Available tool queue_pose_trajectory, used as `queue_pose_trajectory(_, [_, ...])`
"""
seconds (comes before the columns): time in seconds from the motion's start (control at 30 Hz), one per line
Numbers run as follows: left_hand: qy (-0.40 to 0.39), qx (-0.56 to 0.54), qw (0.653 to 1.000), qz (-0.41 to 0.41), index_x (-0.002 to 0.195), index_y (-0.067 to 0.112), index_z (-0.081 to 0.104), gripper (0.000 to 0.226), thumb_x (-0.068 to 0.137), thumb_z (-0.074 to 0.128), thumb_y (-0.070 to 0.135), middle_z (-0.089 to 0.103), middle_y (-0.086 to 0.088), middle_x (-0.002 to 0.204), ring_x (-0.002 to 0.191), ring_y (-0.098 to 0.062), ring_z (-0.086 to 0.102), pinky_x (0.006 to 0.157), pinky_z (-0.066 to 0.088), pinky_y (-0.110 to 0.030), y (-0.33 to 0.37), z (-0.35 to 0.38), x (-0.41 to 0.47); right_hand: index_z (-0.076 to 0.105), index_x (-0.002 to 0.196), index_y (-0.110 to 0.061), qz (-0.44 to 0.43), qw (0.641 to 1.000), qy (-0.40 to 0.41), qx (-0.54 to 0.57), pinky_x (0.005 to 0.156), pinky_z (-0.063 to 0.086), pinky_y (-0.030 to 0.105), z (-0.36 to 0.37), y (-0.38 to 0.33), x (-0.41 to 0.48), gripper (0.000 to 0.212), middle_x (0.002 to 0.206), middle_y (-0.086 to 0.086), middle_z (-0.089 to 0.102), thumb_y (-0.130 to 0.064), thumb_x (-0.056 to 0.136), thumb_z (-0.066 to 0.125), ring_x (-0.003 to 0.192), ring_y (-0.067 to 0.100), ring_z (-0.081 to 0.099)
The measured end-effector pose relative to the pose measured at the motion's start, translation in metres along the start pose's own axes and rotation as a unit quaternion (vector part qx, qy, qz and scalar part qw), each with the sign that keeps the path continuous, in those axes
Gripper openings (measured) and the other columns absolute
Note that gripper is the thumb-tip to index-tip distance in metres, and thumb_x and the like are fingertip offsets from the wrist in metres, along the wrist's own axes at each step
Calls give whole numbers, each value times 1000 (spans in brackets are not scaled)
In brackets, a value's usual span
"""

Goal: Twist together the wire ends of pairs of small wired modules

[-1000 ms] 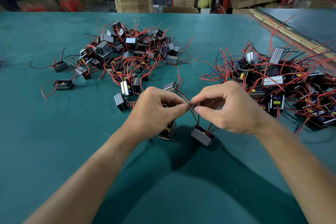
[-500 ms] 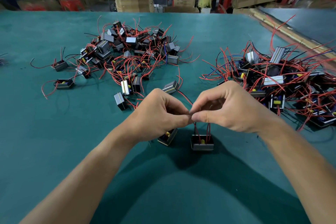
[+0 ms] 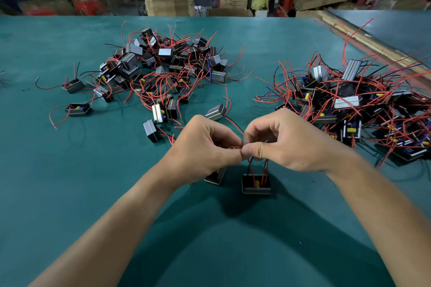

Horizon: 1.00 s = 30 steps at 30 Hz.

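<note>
We are in the twisting step itself; our left hand (image 3: 205, 147) and right hand (image 3: 291, 142) meet thumb to thumb above the green counter (image 3: 70, 182), each with its fingers (image 3: 254, 150) curled and pinched on the red wire ends (image 3: 236, 147) between them. The pair lies just below; the right module (image 3: 256, 185) sits open side up, its leads rising into the pinch; the left module (image 3: 215, 176) is half hidden under the left hand. The joint is covered, so we cannot tell how tight it is. Next, we judge, we must roll the ends firmly without tugging the leads, then set the pair with the left heap (image 3: 163, 67) or the right heap (image 3: 349, 105); which, we cannot say.
</note>
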State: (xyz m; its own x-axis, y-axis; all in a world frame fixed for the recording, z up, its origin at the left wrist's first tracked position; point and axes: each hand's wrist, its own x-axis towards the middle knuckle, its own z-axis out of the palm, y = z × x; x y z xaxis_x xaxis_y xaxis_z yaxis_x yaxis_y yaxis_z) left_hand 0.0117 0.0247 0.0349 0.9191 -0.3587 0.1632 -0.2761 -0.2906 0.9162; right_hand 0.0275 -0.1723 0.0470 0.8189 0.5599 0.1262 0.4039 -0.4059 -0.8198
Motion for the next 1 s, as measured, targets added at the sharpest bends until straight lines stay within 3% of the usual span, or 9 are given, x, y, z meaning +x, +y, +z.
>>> queue_pose_trajectory(0.13, [19, -4, 1000, -7, 72, 8, 76, 7, 75, 81, 5, 50, 4, 52, 49, -11, 35, 45, 27, -23, -2, 4, 1, 65, 71, -16, 16, 1000, 24, -4, 61, 50, 36, 2, 1, 1, 20, 65, 7, 67, -12, 89, 71, 61, 13, 58])
queue_pose_trajectory(0.23, [57, -17, 998, -9, 71, 8, 76, 8, 75, 83, 7, 46, 5, 51, 49, -10, 32, 45, 25, -22, -3, 10, 3, 64, 68, -16, 30, 997, 70, 8, 60, 51, 37, 3, 1, 3, 23, 61, 2, 66, -11, 89, 70, 58, 12, 58])
queue_pose_trajectory(0.33, [89, -39, 995, -8, 72, 8, 77, 7, 76, 83, 10, 46, 1, 51, 49, -11, 31, 44, 23, -21, -4, 12, 4, 67, 68, -9, 50, 989, 135, 43, 65, 55, 46, 10, 0, 6, 19, 64, 9, 70, -10, 86, 73, 58, 15, 61])
queue_pose_trajectory(0.43, [114, -34, 993, 3, 73, 9, 77, 10, 76, 83, 15, 46, -4, 53, 50, -13, 30, 46, 21, -24, -5, 13, 4, 67, 68, -8, 51, 980, 179, 75, 60, 55, 41, 15, 0, 8, 16, 62, 8, 71, -5, 82, 75, 55, 16, 62])
queue_pose_trajectory(0.53, [135, -10, 991, 12, 72, 13, 78, 8, 78, 82, 16, 43, 3, 50, 49, -12, 29, 45, 22, -22, -5, 15, 5, 65, 69, -17, 32, 978, 188, 88, 57, 55, 35, 13, 0, 8, 23, 58, 0, 68, -1, 80, 76, 52, 15, 61])
queue_pose_trajectory(0.7, [135, -11, 991, 1, 70, 11, 76, 11, 81, 78, 13, 46, 6, 49, 47, -9, 31, 45, 25, -20, -6, 15, 5, 72, 73, -18, -9, 984, 176, 22, 64, 55, 51, 11, 0, 7, 18, 67, 9, 71, -2, 83, 75, 60, 34, 64])
queue_pose_trajectory(0.8, [124, -26, 992, -6, 69, 12, 75, 13, 82, 77, 10, 47, 2, 51, 47, -10, 31, 44, 24, -21, -6, 14, 6, 77, 78, -19, -8, 986, 164, 3, 64, 55, 46, 7, 0, 5, 17, 69, 9, 72, -3, 84, 74, 59, 21, 62])
queue_pose_trajectory(0.9, [116, -28, 993, -9, 69, 11, 74, 14, 82, 76, 8, 50, 1, 52, 47, -9, 33, 44, 26, -20, -5, 13, 5, 79, 81, -20, -15, 988, 149, -42, 63, 55, 42, 5, 1, 3, 15, 70, 0, 74, -7, 84, 73, 63, 23, 67])
queue_pose_trajectory(1.0, [117, -18, 993, -7, 71, 8, 74, 11, 81, 75, 5, 52, -1, 52, 46, -10, 37, 45, 30, -21, -4, 11, 5, 79, 82, -23, -22, 987, 128, -96, 61, 51, 26, 4, 1, 2, 16, 72, -7, 73, -8, 83, 74, 64, 12, 66])
